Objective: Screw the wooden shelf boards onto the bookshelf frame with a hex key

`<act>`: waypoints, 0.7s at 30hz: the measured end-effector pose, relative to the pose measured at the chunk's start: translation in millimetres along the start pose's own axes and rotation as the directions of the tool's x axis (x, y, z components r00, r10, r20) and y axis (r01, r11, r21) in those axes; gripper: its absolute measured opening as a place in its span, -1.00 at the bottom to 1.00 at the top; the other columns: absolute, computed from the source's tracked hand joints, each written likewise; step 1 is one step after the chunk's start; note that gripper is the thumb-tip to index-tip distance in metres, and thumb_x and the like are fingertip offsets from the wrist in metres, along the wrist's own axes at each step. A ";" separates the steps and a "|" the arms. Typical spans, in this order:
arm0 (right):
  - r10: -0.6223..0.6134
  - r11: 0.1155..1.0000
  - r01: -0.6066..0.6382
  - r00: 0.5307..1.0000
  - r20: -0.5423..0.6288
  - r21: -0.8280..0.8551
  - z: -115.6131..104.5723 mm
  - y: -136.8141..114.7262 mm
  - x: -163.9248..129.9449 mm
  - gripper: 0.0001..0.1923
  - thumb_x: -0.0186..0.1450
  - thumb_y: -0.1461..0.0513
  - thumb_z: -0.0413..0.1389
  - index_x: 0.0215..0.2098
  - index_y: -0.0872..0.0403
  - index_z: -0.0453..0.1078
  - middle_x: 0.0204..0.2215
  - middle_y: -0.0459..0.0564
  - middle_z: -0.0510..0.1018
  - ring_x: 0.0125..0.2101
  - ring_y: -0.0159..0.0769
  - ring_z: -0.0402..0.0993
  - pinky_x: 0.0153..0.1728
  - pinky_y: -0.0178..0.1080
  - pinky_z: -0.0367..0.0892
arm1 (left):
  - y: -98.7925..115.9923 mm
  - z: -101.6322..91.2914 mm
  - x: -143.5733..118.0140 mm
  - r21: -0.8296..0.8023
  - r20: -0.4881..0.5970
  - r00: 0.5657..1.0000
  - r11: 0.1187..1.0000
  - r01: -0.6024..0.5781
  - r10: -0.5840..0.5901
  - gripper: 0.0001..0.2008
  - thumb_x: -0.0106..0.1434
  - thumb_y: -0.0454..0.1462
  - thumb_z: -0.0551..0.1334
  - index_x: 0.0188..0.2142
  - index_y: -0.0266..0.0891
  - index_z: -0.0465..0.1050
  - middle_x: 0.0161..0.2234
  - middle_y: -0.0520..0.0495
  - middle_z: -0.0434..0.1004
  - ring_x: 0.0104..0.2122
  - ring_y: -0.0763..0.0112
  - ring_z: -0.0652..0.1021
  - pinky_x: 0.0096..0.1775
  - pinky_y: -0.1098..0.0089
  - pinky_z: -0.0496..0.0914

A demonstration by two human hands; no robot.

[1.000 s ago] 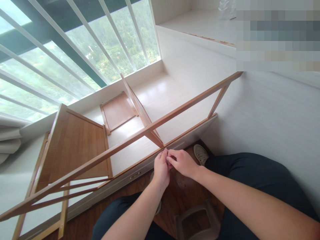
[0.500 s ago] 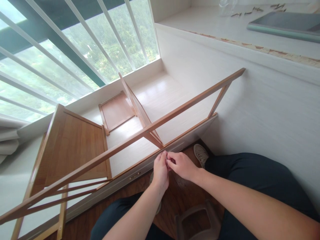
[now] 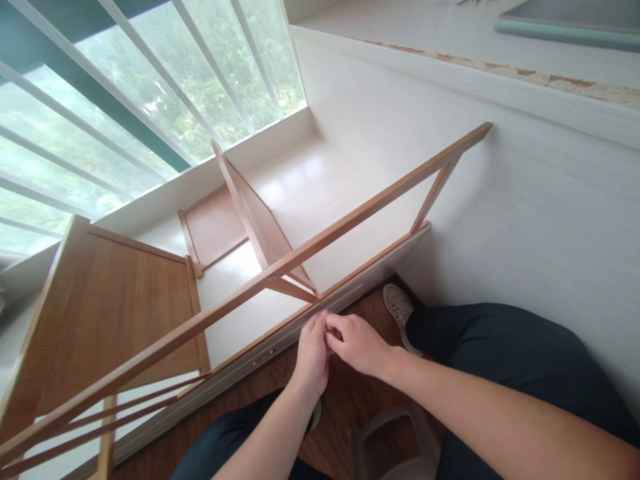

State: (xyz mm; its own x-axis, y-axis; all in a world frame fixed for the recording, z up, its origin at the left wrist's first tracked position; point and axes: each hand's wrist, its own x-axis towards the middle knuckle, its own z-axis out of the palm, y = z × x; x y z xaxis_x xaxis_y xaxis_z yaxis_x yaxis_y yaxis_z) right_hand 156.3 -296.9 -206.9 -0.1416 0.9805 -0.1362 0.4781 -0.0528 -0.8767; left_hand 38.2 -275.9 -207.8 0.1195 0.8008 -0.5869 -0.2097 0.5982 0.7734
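Observation:
My left hand point(image 3: 313, 353) and my right hand point(image 3: 357, 341) meet at the fingertips, just in front of the lower rail of a wooden frame point(image 3: 345, 230). Both are closed in a pinch. Whatever lies between the fingers is too small and too covered to name. The frame's long upper rail slants across the view, with a screw hole where a wooden panel point(image 3: 260, 223) joins it. Closest to my fingertips is the joint where this panel meets the lower rail.
A larger wooden panel point(image 3: 125, 307) stands at the left, and a smaller one point(image 3: 215, 227) lies behind. A tablet-like slab point(image 3: 575, 25) rests on the counter point(image 3: 425, 30) at upper right. Below are a brown stool point(image 3: 387, 440), my shoe point(image 3: 399, 303) and a barred window point(image 3: 200, 73).
The view has tilted down and shifted slightly, so the counter's small metal pieces are mostly out of sight. My hands stay together, pinching near the same joint.

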 end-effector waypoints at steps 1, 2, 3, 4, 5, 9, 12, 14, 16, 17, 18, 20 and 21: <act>0.002 1.000 -0.002 1.000 0.002 -0.001 -0.5 -1.1 0.3 -0.86 0.33 0.28 0.06 -0.41 0.05 0.34 -0.49 -0.10 0.53 -0.49 -0.36 0.38 -0.42 -0.33 0.10 | 0.2 -0.5 0.0 -0.003 -0.004 1.000 1.000 0.003 -0.003 -0.72 0.11 -0.10 0.41 -0.38 -0.26 0.46 -0.49 0.07 0.42 -0.49 0.52 0.40 -0.45 0.50 0.25; 0.006 1.000 -0.006 1.000 0.002 -0.005 -0.9 -2.0 0.6 -0.86 0.32 0.28 0.06 -0.41 0.05 0.34 -0.50 -0.10 0.53 -0.49 -0.36 0.38 -0.43 -0.33 0.09 | 0.3 -0.9 0.0 -0.009 -0.009 1.000 1.000 0.005 -0.005 -0.72 0.10 -0.10 0.42 -0.37 -0.26 0.47 -0.48 0.06 0.44 -0.49 0.51 0.41 -0.44 0.49 0.26; 0.011 1.000 -0.011 1.000 0.001 -0.008 -1.1 -2.7 0.7 -0.86 0.32 0.28 0.06 -0.42 0.05 0.34 -0.51 -0.10 0.52 -0.49 -0.36 0.38 -0.43 -0.33 0.09 | 0.5 -1.2 0.1 -0.015 -0.011 1.000 1.000 0.009 -0.009 -0.72 0.10 -0.10 0.42 -0.37 -0.26 0.48 -0.47 0.05 0.44 -0.48 0.51 0.41 -0.43 0.49 0.28; 0.015 1.000 -0.015 1.000 0.000 -0.009 -1.1 -3.3 0.7 -0.86 0.32 0.28 0.07 -0.43 0.05 0.33 -0.51 -0.10 0.52 -0.49 -0.36 0.38 -0.43 -0.33 0.09 | 0.7 -1.5 0.2 -0.021 -0.011 1.000 1.000 0.013 -0.013 -0.72 0.10 -0.11 0.42 -0.36 -0.26 0.48 -0.46 0.05 0.45 -0.48 0.51 0.41 -0.42 0.49 0.29; 0.018 1.000 -0.018 1.000 -0.001 -0.008 -1.1 -3.7 0.6 -0.86 0.32 0.28 0.07 -0.43 0.05 0.32 -0.51 -0.10 0.52 -0.49 -0.36 0.38 -0.44 -0.33 0.08 | 1.2 -1.7 0.2 -0.027 -0.010 1.000 0.999 0.019 -0.019 -0.73 0.10 -0.11 0.42 -0.37 -0.26 0.48 -0.46 0.05 0.45 -0.47 0.51 0.41 -0.41 0.49 0.30; 0.002 1.000 -0.002 1.000 -0.003 0.002 -1.3 -4.9 -0.8 -0.84 0.33 0.27 0.07 -0.43 0.05 0.29 -0.51 -0.11 0.52 -0.50 -0.37 0.37 -0.43 -0.33 0.08 | 4.9 -1.6 -3.0 -0.040 -0.004 0.999 0.999 0.032 -0.032 -0.73 0.12 -0.12 0.41 -0.37 -0.26 0.46 -0.47 0.07 0.41 -0.48 0.52 0.41 -0.41 0.50 0.31; -0.018 1.000 0.018 1.000 0.010 0.019 -1.9 -5.7 -2.3 -0.84 0.33 0.26 0.07 -0.43 0.04 0.27 -0.52 -0.12 0.51 -0.50 -0.38 0.36 -0.43 -0.33 0.09 | 8.2 -1.4 -7.7 -0.035 0.003 0.999 0.999 0.040 -0.040 -0.74 0.14 -0.13 0.40 -0.38 -0.26 0.44 -0.48 0.07 0.38 -0.48 0.54 0.39 -0.42 0.51 0.29; -0.025 0.999 0.024 0.999 0.024 0.034 -1.8 -5.8 -3.3 -0.84 0.33 0.26 0.07 -0.43 0.04 0.27 -0.52 -0.13 0.51 -0.50 -0.38 0.37 -0.43 -0.34 0.09 | 8.9 -1.7 -10.1 -0.027 0.002 0.999 0.999 0.045 -0.045 -0.74 0.14 -0.14 0.39 -0.39 -0.26 0.42 -0.49 0.08 0.36 -0.49 0.55 0.37 -0.44 0.52 0.28; -0.025 0.999 0.024 0.999 0.029 0.036 -1.4 -5.7 -3.9 -0.84 0.33 0.26 0.07 -0.43 0.04 0.27 -0.52 -0.13 0.51 -0.50 -0.38 0.37 -0.43 -0.34 0.09 | 8.1 -2.3 -11.0 -0.026 0.001 0.999 0.999 0.046 -0.046 -0.74 0.15 -0.14 0.39 -0.39 -0.26 0.41 -0.49 0.08 0.35 -0.50 0.55 0.37 -0.44 0.52 0.27; -0.025 0.999 0.024 0.999 0.029 0.033 -1.1 -5.6 -4.1 -0.85 0.33 0.26 0.07 -0.43 0.04 0.27 -0.52 -0.13 0.51 -0.50 -0.38 0.37 -0.44 -0.34 0.08 | 7.3 -2.7 -10.8 -0.027 0.001 0.999 0.999 0.046 -0.046 -0.74 0.15 -0.14 0.39 -0.39 -0.25 0.40 -0.49 0.08 0.35 -0.50 0.55 0.36 -0.44 0.52 0.27; -0.026 0.999 0.025 0.999 0.027 0.030 -0.8 -5.5 -4.2 -0.85 0.33 0.26 0.06 -0.43 0.04 0.27 -0.52 -0.13 0.51 -0.50 -0.38 0.37 -0.44 -0.33 0.08 | 6.4 -3.0 -10.3 -0.029 0.003 0.999 0.999 0.046 -0.046 -0.74 0.15 -0.14 0.38 -0.39 -0.25 0.40 -0.49 0.08 0.34 -0.49 0.54 0.36 -0.44 0.52 0.27; -0.024 0.999 0.023 0.999 0.029 0.028 -0.5 -5.5 -4.1 -0.85 0.32 0.27 0.06 -0.43 0.05 0.28 -0.51 -0.12 0.51 -0.50 -0.38 0.37 -0.44 -0.33 0.08 | 5.3 -3.5 -8.7 -0.032 0.007 0.999 0.998 0.046 -0.046 -0.75 0.16 -0.14 0.38 -0.39 -0.25 0.39 -0.49 0.08 0.34 -0.49 0.54 0.36 -0.43 0.51 0.27; -0.022 0.999 0.021 0.999 0.032 0.029 -0.5 -5.6 -3.9 -0.86 0.32 0.27 0.06 -0.42 0.05 0.28 -0.51 -0.12 0.51 -0.50 -0.38 0.37 -0.44 -0.33 0.08 | 5.1 -3.5 -7.8 -0.031 0.010 0.999 0.998 0.046 -0.045 -0.75 0.16 -0.14 0.38 -0.39 -0.26 0.39 -0.49 0.08 0.33 -0.50 0.54 0.35 -0.43 0.51 0.27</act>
State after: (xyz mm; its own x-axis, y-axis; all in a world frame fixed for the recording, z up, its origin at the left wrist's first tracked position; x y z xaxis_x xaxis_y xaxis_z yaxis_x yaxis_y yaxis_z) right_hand 154.7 -300.4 -201.2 -0.1796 0.9749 -0.1312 0.4498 -0.0372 -0.8924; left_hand 32.8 -279.2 -200.1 0.1384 0.7731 -0.6190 -0.2339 0.6328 0.7381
